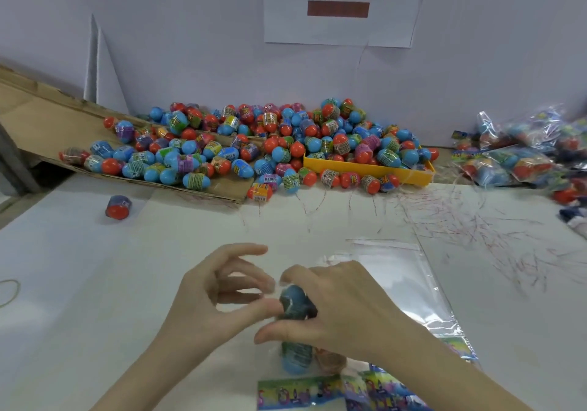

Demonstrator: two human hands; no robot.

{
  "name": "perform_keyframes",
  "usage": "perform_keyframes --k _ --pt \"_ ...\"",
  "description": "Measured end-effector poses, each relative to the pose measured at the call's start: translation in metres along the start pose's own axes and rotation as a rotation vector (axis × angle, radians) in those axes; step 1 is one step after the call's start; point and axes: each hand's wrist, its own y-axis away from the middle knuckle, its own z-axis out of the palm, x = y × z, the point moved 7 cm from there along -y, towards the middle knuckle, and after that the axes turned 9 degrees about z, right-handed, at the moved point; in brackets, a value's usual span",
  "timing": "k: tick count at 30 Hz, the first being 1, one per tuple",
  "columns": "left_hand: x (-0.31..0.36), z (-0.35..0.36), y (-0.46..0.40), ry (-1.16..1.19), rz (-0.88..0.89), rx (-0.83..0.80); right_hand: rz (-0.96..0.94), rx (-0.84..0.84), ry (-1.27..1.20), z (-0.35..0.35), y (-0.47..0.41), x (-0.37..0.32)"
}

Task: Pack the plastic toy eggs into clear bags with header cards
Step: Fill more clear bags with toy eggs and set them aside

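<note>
While gripped, egg (297, 304) in right hand (343, 309)

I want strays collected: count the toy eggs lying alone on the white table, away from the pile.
1: a blue-and-red plastic toy egg lies on the white table at far left, below the cardboard ramp. Others may be hidden.

Single head view: looks forward-down, close over hands, wall (190, 45) beyond table (79, 283).

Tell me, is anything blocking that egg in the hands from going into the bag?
Nothing visible does. The right hand grips the egg right above the clear bag, whose mouth the left hand seems to hold open.
</note>
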Motion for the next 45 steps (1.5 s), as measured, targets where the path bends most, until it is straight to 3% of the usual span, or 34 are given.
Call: perform_keyframes --k 3,7,9,13,15,21,23,26,27,28,30,33,35,37,45 --pt "-0.009 0.016 0.004 0.134 -0.173 -0.129 -0.031 0.088 -0.072 -0.009 0.003 -0.002" --pt "0.000 0.032 0.005 0.185 -0.201 -0.193 -0.066 0.145 -0.119 -0.019 0.006 -0.006" --pt "0.003 0.029 0.004 0.175 -0.180 -0.158 0.007 0.041 -0.235 -0.016 0.007 0.001" --pt "0.005 0.023 0.002 0.167 -0.175 -0.092 0.294 -0.263 -0.750 -0.010 0.021 0.035" --pt "0.006 0.026 0.003 0.163 -0.183 -0.105 0.332 -0.342 -0.902 -0.011 0.027 0.041" --pt "-0.002 0.045 0.005 0.169 -0.291 -0.168 0.352 -0.480 -0.978 -0.021 0.047 0.060" --pt "-0.008 0.042 0.000 0.123 -0.290 -0.061 0.424 -0.246 -1.025 -0.057 0.041 0.094" --pt "-0.010 0.040 -0.006 0.046 -0.211 0.058 0.634 0.441 -1.250 -0.123 0.045 0.171" --pt "-0.008 0.044 -0.008 -0.039 -0.148 0.057 0.712 0.555 -1.234 -0.131 0.049 0.188" --pt "-0.007 0.050 -0.008 -0.159 -0.060 0.019 0.784 0.549 -1.155 -0.129 0.052 0.197" --pt "0.004 0.073 -0.005 -0.480 0.160 -0.107 0.833 0.414 -0.921 -0.109 0.052 0.197" --pt "0.009 0.108 0.001 -0.837 0.429 -0.296 0.594 0.125 -0.443 -0.069 0.052 0.158" --pt "0.009 0.121 0.004 -0.943 0.516 -0.339 0.467 -0.063 -0.107 -0.039 0.054 0.144" --pt "0.008 0.121 0.003 -0.956 0.516 -0.347 0.430 -0.144 0.114 -0.021 0.055 0.140" --pt "-0.005 0.116 0.007 -0.877 0.415 -0.377 0.446 0.025 -0.022 -0.016 0.064 0.135"
